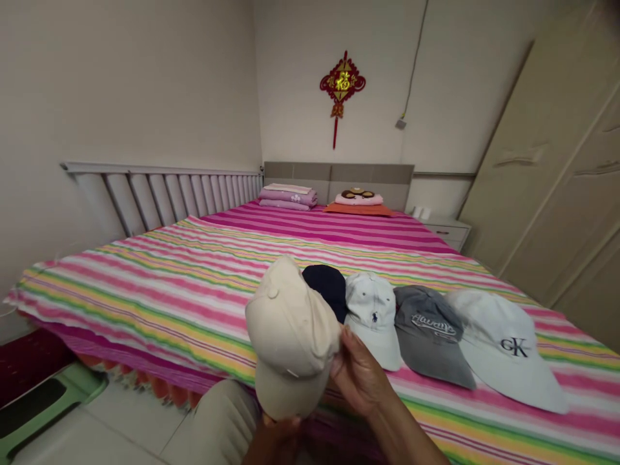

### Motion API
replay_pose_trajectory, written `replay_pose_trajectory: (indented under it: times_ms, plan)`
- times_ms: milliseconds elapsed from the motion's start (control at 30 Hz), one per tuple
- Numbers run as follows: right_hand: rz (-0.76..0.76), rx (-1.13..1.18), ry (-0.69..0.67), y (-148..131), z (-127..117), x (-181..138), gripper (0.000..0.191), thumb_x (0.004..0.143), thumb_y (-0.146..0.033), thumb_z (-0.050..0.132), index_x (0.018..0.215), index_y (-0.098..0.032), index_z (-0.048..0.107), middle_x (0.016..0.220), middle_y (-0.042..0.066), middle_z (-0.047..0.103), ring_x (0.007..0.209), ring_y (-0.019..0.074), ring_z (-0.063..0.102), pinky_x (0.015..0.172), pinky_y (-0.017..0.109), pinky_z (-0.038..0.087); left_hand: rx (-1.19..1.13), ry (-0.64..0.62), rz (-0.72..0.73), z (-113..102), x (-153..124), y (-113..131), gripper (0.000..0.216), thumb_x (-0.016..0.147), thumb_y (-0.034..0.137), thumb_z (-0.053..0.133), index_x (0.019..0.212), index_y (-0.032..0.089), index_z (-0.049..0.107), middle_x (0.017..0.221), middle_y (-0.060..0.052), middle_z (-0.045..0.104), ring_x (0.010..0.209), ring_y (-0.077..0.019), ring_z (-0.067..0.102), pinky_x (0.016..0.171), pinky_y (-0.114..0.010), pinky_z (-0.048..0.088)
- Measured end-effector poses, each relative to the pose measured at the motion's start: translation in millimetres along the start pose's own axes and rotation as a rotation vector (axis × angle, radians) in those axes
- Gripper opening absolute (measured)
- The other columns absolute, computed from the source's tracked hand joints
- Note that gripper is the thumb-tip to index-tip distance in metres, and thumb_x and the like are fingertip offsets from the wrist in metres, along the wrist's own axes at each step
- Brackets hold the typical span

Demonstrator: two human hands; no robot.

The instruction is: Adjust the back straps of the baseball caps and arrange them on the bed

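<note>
I hold a cream baseball cap [290, 332] up over the near edge of the bed. My right hand [361, 374] grips its side, fingers closed on the fabric. My left hand [278, 436] holds the brim from below, with only the fingertips showing. Behind the cream cap, a row of caps lies on the striped bedspread [159, 284]: a dark navy cap [327, 287], a white cap with a small dark logo [372, 316], a grey cap with lettering [431, 332] and a white cap with black letters [508, 349].
Folded pink bedding [288, 196] and a pillow with a stuffed toy [359, 200] lie at the headboard. A wardrobe [557, 168] stands at right, a nightstand [448, 229] beside it. A green stool [46, 403] sits on the floor at left.
</note>
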State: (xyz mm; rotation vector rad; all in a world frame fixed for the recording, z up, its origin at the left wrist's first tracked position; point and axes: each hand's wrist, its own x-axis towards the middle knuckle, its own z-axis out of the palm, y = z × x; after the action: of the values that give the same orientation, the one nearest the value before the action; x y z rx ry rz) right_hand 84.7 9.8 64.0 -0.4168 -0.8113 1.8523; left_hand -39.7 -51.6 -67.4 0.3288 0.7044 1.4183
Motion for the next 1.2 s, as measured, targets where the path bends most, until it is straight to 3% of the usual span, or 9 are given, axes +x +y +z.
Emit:
replay_pose_trajectory:
  times_ms: [133,233,367,500,667,867,1000,1200]
  plan:
    - [-0.088,0.039,0.108,-10,2,-12,0.037,0.063,-0.027,0.07,0.098,-0.021,0.062,0.092,0.004,0.069,0.084,0.0199,0.062,0.077,0.03,0.046,-0.07,-0.099,-0.093,-2,-4,0,0.052,0.043,0.024,0.076,0.093,0.024,0.061,0.088,-0.005,0.068,0.103,-0.0296,0.055,0.088,-0.04,0.044]
    - [-0.142,0.046,0.221,-16,-7,-29,0.043,0.059,-0.028,0.072,0.1,-0.022,0.061,0.09,0.005,0.07,0.085,0.0222,0.063,0.078,0.034,0.047,-0.099,-0.015,-0.13,-6,-2,12,0.039,0.047,0.025,0.074,0.084,0.022,0.064,0.095,-0.007,0.067,0.106,-0.0298,0.053,0.087,-0.038,0.045]
    - [-0.164,0.024,0.352,-20,-25,-52,0.049,0.053,-0.029,0.076,0.1,-0.022,0.061,0.086,0.006,0.07,0.083,0.0247,0.064,0.076,0.037,0.049,0.012,0.146,-0.197,7,5,36,0.021,0.048,0.01,0.069,0.066,0.02,0.062,0.071,-0.005,0.069,0.09,-0.0292,0.061,0.072,-0.038,0.051]
    - [-0.182,0.012,0.47,-23,-42,-70,0.05,0.047,-0.03,0.08,0.093,-0.023,0.063,0.081,0.005,0.071,0.077,0.0247,0.065,0.074,0.038,0.049,0.078,0.136,-0.201,35,10,54,0.014,0.053,0.01,0.066,0.053,0.018,0.054,0.045,-0.003,0.059,0.078,-0.0301,0.063,0.066,-0.04,0.052]
    - [-0.186,-0.003,0.553,-26,-63,-88,0.053,0.045,-0.03,0.08,0.095,-0.024,0.063,0.078,0.006,0.07,0.073,0.0248,0.065,0.073,0.039,0.049,0.035,-0.117,-0.172,58,14,55,0.029,0.036,0.013,0.073,0.058,0.016,0.054,0.053,-0.006,0.061,0.088,-0.0353,0.06,0.072,-0.042,0.05]
    - [-0.085,-0.037,0.399,-23,-91,-116,0.056,0.04,-0.031,0.08,0.093,-0.019,0.065,0.081,0.012,0.07,0.075,0.0295,0.064,0.068,0.04,0.049,0.167,-0.365,-0.293,64,12,42,0.033,0.042,0.012,0.074,0.072,0.012,0.061,0.064,-0.008,0.067,0.082,-0.0324,0.063,0.069,-0.04,0.05]
    - [0.015,-0.103,0.35,-24,-99,-134,0.043,0.043,-0.026,0.08,0.084,-0.018,0.069,0.076,0.01,0.07,0.076,0.0288,0.064,0.069,0.038,0.048,0.163,-0.482,-0.293,62,18,39,0.033,0.042,0.014,0.076,0.072,0.008,0.065,0.062,-0.008,0.067,0.068,-0.0264,0.065,0.063,-0.032,0.051]
    - [0.002,-0.187,0.242,-24,-104,-146,0.029,0.049,-0.025,0.078,0.076,-0.02,0.071,0.073,0.006,0.071,0.082,0.0266,0.063,0.081,0.038,0.044,0.263,-0.734,-0.402,70,27,43,0.04,0.04,0.024,0.08,0.074,0.007,0.068,0.061,-0.009,0.068,0.058,-0.0206,0.065,0.054,-0.023,0.049]
